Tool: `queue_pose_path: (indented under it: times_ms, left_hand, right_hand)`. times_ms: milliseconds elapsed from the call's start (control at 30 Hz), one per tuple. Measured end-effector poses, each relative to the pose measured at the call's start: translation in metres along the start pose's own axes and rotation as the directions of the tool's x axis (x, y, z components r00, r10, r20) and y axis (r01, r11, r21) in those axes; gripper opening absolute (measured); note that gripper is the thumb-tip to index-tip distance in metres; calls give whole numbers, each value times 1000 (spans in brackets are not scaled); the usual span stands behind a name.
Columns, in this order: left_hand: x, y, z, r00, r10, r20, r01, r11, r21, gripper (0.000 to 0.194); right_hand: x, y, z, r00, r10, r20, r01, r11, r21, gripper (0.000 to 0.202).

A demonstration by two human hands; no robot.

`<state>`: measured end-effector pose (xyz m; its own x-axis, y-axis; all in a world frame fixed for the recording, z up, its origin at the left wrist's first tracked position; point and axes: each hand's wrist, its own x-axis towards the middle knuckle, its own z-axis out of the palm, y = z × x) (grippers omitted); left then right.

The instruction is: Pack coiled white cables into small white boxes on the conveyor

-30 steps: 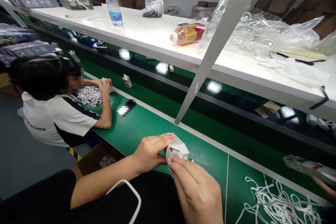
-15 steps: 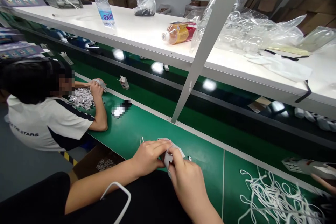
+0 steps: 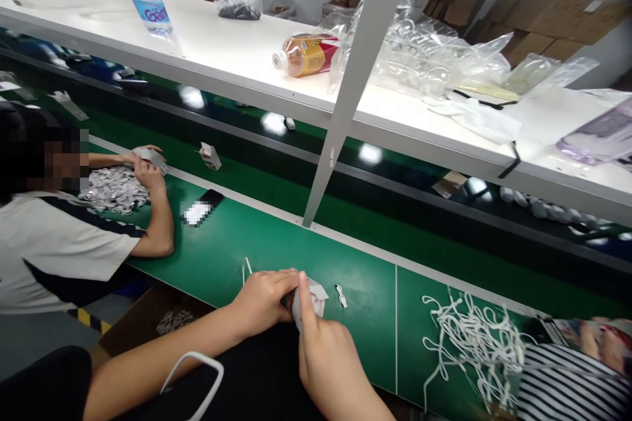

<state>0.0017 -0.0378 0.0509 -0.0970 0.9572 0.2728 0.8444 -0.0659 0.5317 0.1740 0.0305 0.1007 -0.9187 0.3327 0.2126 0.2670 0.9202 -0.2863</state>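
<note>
Close to my body, a small white cardboard box (image 3: 317,300) with raised flaps is held between my two hands. My left hand (image 3: 264,299) wraps round its left side, with the fingers over the top. My right hand (image 3: 328,352) grips it from the near right, the index finger stretched up along it. A greyish curved edge shows between the hands; what it belongs to is partly hidden. Just right of the box, a small bundled white cable (image 3: 341,296) lies on the green table (image 3: 368,325).
Tangled white cables (image 3: 474,342) lie on the right, beside a striped sleeve (image 3: 573,381). At left, a co-worker's hands (image 3: 148,168) hold a box near a white cable heap (image 3: 116,189). A slanted post (image 3: 340,115) and shelf (image 3: 237,66) stand ahead; a small box (image 3: 210,156) sits beyond the table.
The view has swung right. My right index finger has straightened along the box, where it was bent before. The bundled cable now shows fully, and a striped sleeve has come into view at right.
</note>
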Motion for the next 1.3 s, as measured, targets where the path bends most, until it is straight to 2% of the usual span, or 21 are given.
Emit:
queue_pose_path:
  times_ms: [100, 200, 300, 433, 500, 600, 700, 833, 867, 933, 967, 1033, 1100, 1133, 1200, 1300]
  left_hand:
    - [-6, -2, 12, 997, 70, -20, -70, 998, 7, 46]
    - [-10, -4, 20, 994, 113, -6, -113, 994, -11, 45]
    - [-9, -4, 20, 997, 57, 48, -56, 998, -15, 48]
    - [-3, 0, 15, 995, -72, 67, 71, 997, 26, 55]
    - [0, 4, 13, 996, -77, 40, 76, 996, 37, 55]
    - [4, 8, 14, 1000, -7, -20, 8, 999, 33, 48]
    - [9, 8, 16, 990, 75, -117, -71, 997, 31, 42]
    - [13, 1, 18, 969, 143, -203, -147, 989, -4, 42]
    - [13, 0, 18, 967, 138, -214, -149, 988, -35, 44]
    - [13, -3, 18, 968, 101, -231, -132, 984, -122, 50]
    - [13, -3, 18, 968, 77, -239, -119, 979, -168, 53]
    - [12, -2, 18, 969, 33, -245, -96, 965, -246, 55]
    - [13, 0, 17, 973, 7, -233, -79, 951, -299, 54]
    - [13, 2, 17, 976, 3, -219, -75, 945, -318, 54]
    - [14, 7, 17, 984, 11, -176, -73, 933, -351, 56]
    - [17, 14, 18, 997, 29, -77, -59, 900, -431, 70]
  right_hand:
    - [-4, -6, -1, 977, 39, 209, -37, 999, -10, 100]
    - [-3, -8, -4, 918, 71, 390, -99, 994, 52, 100]
    - [-3, -6, -10, 876, 114, 469, -208, 966, 154, 96]
    - [-11, -6, -19, 888, 224, 402, -328, 921, 211, 93]
    - [-15, -6, -18, 893, 243, 379, -345, 910, 229, 95]
    - [-16, -5, -9, 906, 255, 338, -362, 882, 303, 95]
    - [-12, -3, 3, 930, 272, 247, -347, 868, 354, 94]
    - [-11, -5, 1, 939, 265, 218, -333, 857, 393, 88]
    - [-14, -4, -3, 951, 247, 187, -304, 859, 413, 83]
    - [-23, -1, -13, 973, 226, 38, -216, 851, 478, 73]
    - [-29, 2, -18, 965, 255, -59, -190, 838, 511, 68]
    - [-39, 12, -23, 900, 389, -197, -222, 796, 563, 55]
    - [-46, 26, -21, 837, 519, -171, -345, 744, 573, 42]
    - [-48, 33, -18, 828, 549, -116, -402, 725, 560, 39]
    - [-48, 45, -7, 845, 534, 1, -453, 716, 531, 47]
    - [-44, 55, 11, 897, 435, 70, -398, 730, 555, 71]
